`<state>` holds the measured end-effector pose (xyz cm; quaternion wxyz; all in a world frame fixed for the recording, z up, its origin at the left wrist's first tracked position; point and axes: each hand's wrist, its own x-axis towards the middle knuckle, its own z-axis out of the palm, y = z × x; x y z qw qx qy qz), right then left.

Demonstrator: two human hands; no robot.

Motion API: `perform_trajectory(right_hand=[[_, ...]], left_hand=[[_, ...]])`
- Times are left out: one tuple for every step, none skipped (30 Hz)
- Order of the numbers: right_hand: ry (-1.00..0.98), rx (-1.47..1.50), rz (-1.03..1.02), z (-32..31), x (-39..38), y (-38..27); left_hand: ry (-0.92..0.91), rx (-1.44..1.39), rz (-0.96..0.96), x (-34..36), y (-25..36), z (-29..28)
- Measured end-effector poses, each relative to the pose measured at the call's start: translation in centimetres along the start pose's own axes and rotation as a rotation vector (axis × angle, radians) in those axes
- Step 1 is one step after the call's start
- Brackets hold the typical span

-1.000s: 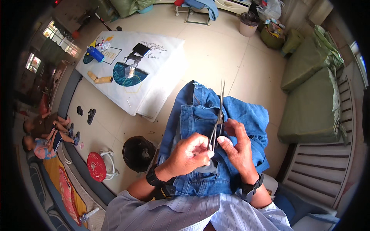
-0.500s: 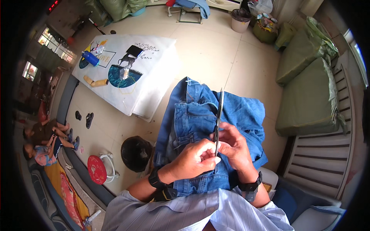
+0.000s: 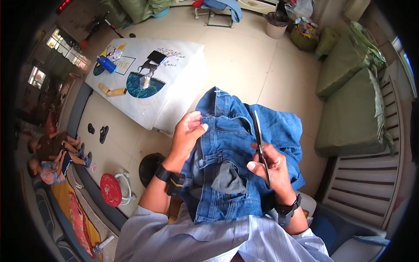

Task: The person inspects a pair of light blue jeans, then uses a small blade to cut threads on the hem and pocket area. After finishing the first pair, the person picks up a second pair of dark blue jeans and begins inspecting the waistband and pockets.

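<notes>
A pair of blue jeans (image 3: 231, 144) lies across my lap, its waistband toward my left. A grey cloth patch, perhaps pocket lining (image 3: 229, 178), shows on the near part of the denim. My left hand (image 3: 185, 135) is at the left edge of the waistband, thumb on the denim and fingers curled at its edge. In my right hand (image 3: 274, 168) is a pair of dark metal scissors (image 3: 258, 135), held over the jeans with the blades pointing away from me. The blades look closed together.
To the left front stands a table with a white printed cloth (image 3: 183, 65), holding a blue bottle (image 3: 106, 64) and a phone (image 3: 156, 56). A black bin (image 3: 150, 168) and red stool (image 3: 111, 190) are at left. Two people sit far left. Green wrapped bundles (image 3: 349, 118) rest on the right bench.
My left hand has left the scissors and moved away and left to the waistband. The scissors now sit in my right hand alone, slightly further right. The grey cloth has come into view.
</notes>
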<state>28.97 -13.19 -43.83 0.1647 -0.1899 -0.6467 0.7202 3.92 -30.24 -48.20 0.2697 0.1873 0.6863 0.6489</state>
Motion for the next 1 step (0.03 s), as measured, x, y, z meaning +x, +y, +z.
perform_trajectory(right_hand=[[-0.022,-0.078,-0.009,-0.20,-0.05,-0.30]], left_hand=[[-0.070,-0.065,-0.050,0.66,-0.58,-0.25]])
